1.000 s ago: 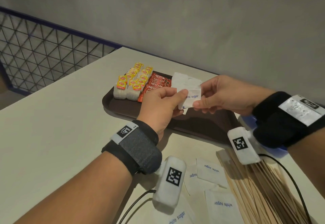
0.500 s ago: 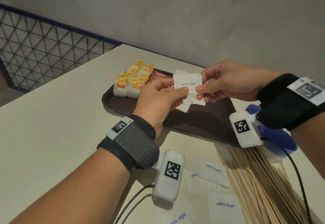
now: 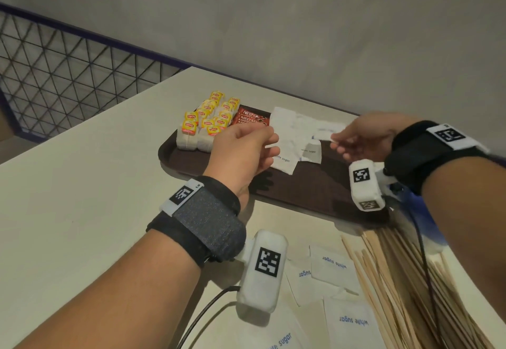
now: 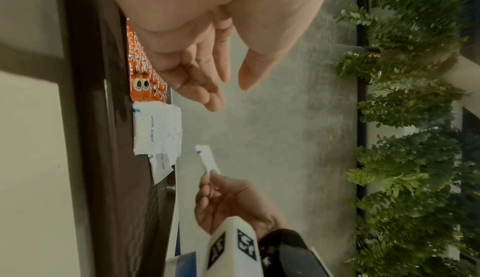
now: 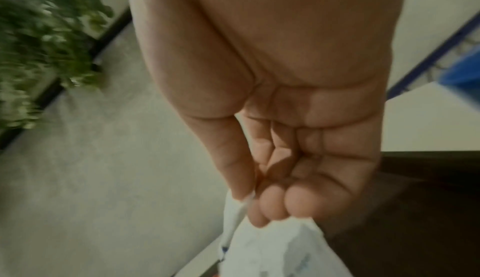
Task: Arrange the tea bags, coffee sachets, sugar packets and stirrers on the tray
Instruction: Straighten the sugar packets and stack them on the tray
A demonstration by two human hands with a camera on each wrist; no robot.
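White paper sugar packet (image 4: 207, 159) pinched in right hand (image 3: 364, 136), held above brown tray (image 3: 301, 184). Packet row (image 3: 290, 140) lies lower-left of grip. Left hand (image 3: 243, 151) nearer row, fingers loose, empty.

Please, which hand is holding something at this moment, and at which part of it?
The right hand pinches one white sugar packet at its end, between thumb and fingertips. The left hand holds nothing.

The tray (image 3: 219, 181) is dark brown plastic, smooth with a slight sheen. On it, sugar packets (image 3: 286, 140) are crinkled matt paper; coffee sachets (image 3: 250, 118) glossy foil. Beside it, stirrers (image 3: 397, 280) are pale bare wood.
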